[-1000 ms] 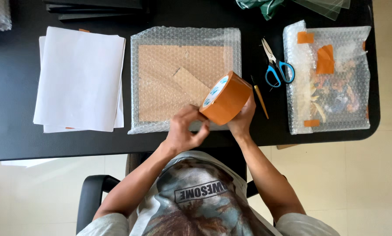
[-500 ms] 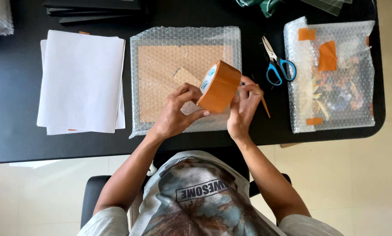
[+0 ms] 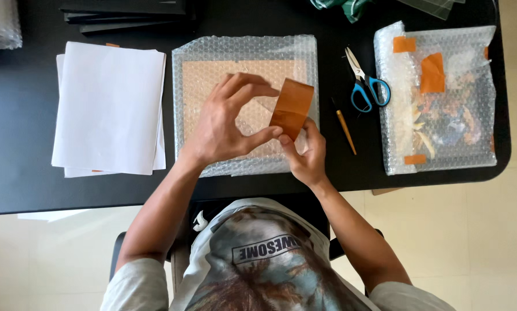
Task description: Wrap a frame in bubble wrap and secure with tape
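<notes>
both hands are up over the middle of the black bench (image 3: 16, 144), working a roll of orange-brown tape (image 3: 292, 108). the left hand (image 3: 224, 124) has its fingers curled round the roll, thumb and fingertips pinching it from the side, so that hand is gripping the tape. the right hand (image 3: 309, 154) comes in from below, fingers pinched closed at the lower edge of the roll, right where the loose end would be, though i can't make out the end itself.

the roll hangs just above a bubble-wrapped flat parcel (image 3: 244, 63) with something brown and cardboard-like inside. by the look of it the roll is light and stiff, easy to steady by its rim, while the strip itself should be thin, sticky and quick to fold on itself, so best taken by the very edge.

to the left, a stack of white paper (image 3: 108, 106). to the right, blue-handled scissors (image 3: 365, 86), a thin pencil-like stick (image 3: 345, 124), and a second bubble-wrapped parcel (image 3: 443, 103) already patched with orange tape pieces.
</notes>
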